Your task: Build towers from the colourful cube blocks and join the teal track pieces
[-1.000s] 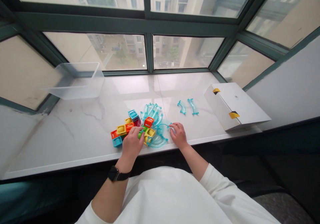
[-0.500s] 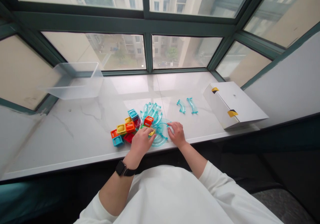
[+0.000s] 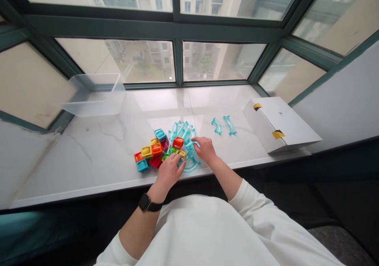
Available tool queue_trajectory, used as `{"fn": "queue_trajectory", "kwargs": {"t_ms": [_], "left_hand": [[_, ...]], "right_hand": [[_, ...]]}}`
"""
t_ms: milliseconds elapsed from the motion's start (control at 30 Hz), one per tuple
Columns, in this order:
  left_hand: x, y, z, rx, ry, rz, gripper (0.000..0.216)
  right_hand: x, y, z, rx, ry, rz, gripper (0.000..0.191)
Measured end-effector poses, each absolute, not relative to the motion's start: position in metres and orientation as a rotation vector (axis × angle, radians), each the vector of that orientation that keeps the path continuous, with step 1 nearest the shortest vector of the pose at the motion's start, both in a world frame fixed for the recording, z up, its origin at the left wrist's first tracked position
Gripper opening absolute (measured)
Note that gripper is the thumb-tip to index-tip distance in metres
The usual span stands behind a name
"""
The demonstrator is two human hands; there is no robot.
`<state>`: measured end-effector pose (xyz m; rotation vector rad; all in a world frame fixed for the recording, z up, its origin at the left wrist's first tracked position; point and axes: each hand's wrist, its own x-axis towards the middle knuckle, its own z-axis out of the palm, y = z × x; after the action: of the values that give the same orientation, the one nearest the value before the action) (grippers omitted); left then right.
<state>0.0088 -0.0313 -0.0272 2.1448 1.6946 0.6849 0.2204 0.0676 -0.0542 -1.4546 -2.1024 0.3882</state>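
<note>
At the near edge of the bench [image 3: 97, 155], a heap of blocks [image 3: 154, 150] and clear teal tracks [image 3: 183, 131] is worked with both hands.

Left hand [image 3: 169, 174]: laid over the heap's near side, fingers [image 3: 179, 164] curled down among a green and a yellow block. Whether anything is pinched cannot be told, as the grip is hidden by the back of the hand.

Right hand [image 3: 206, 149]: fingertips drawn together on a curve [image 3: 192, 143] at the heap's right side. It looks pinched, though the grip is small in view.

A wide arc [image 3: 194, 166] lies flat between the two hands, touching the heap. Two loose pieces [image 3: 223, 125] lie well apart to the right, with a white box [image 3: 281, 123] beyond them. A clear tub [image 3: 94, 96] is set far left by the window.

Judgement on handling: the tracks look thin and tangled with the blocks, so the curve is best drawn out low and sideways, along its own bend, not lifted straight up. The heap should be steadied by the left hand, pressed lightly on the blocks, so that nothing is dragged along. The bench edge is close and pieces could be knocked off it, so any pull is better directed away from the body.
</note>
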Motion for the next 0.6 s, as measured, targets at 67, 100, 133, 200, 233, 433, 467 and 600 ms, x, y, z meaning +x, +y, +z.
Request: {"fn": "queue_trajectory", "kwargs": {"t_ms": [67,100,133,200,233,433,467,600], "left_hand": [[0.007,-0.031,-0.027,2.161,1.681,0.686,0.021],[0.007,-0.031,-0.027,2.17,1.677,0.68,0.02],[0.007,-0.03,-0.027,2.176,1.679,0.67,0.018],[0.008,-0.03,-0.027,2.183,1.69,0.647,0.018],[0.009,-0.031,-0.027,2.187,1.697,0.64,0.019],[0.016,-0.03,-0.028,2.233,1.667,0.616,0.019],[0.016,-0.029,-0.028,2.229,1.665,0.605,0.014],[0.016,-0.027,-0.03,2.206,1.702,0.586,0.011]], "right_hand": [[0.225,0.067,-0.054,-1.461,-2.026,0.375,0.026],[0.228,0.067,-0.054,-1.465,-1.99,0.365,0.028],[0.229,0.067,-0.054,-1.467,-1.962,0.358,0.029],[0.232,0.066,-0.053,-1.467,-1.931,0.357,0.031],[0.232,0.065,-0.053,-1.462,-1.928,0.363,0.03],[0.228,0.06,-0.055,-1.411,-1.932,0.433,0.023],[0.228,0.061,-0.055,-1.412,-1.915,0.446,0.022],[0.233,0.064,-0.047,-1.417,-1.77,0.509,0.022]]}}
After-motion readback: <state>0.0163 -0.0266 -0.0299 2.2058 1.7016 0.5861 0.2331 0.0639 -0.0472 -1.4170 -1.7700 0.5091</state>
